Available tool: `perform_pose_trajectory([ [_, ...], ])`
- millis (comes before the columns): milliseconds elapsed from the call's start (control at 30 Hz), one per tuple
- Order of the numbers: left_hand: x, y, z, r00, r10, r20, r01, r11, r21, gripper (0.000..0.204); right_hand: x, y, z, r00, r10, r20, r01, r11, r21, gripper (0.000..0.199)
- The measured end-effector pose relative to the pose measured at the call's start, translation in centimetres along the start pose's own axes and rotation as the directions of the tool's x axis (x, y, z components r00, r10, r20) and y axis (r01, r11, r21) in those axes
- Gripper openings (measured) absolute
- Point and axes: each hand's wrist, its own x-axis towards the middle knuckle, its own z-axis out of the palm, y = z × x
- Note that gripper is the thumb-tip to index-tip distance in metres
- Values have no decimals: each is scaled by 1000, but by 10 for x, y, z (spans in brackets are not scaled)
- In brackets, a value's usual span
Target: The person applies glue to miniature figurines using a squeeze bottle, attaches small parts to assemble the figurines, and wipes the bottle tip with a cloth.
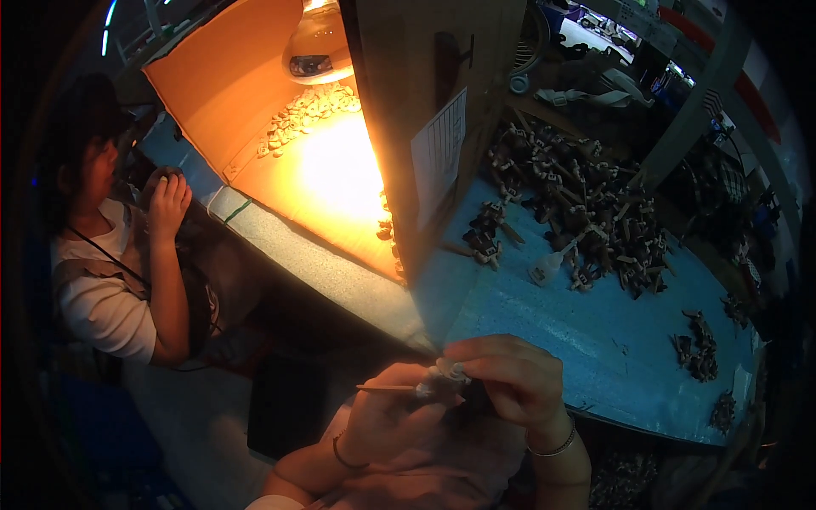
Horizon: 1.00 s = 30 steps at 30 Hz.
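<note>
Both hands: left hand around a thin stick, right hand pinching a small figurine.

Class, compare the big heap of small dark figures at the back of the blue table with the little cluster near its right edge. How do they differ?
The big heap spreads wide over the far side of the blue table; the little cluster holds only a few pieces. The heap lies near the cardboard box lit by a lamp; the cluster lies further right, towards the table's front. Both seem made of the same small dark figures.
</note>
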Motion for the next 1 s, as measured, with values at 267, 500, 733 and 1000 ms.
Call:
perform_pose_trajectory([
  [267,14,-6,-9,920,392,33,-333,733,593,28,1,-27,15,984,-38,-174,-41,902,-429,27],
  [500,17,-10,-7,844,532,61,-397,545,739,30,1,-27,23,985,-33,-169,-58,858,-510,27],
  [733,16,-10,-5,858,511,48,-343,502,794,27,4,-29,19,984,94,-151,-151,888,-434,24],
  [1000,20,-7,0,919,394,28,-292,629,721,23,0,-25,12,971,170,-168,-224,892,-393,24],
])
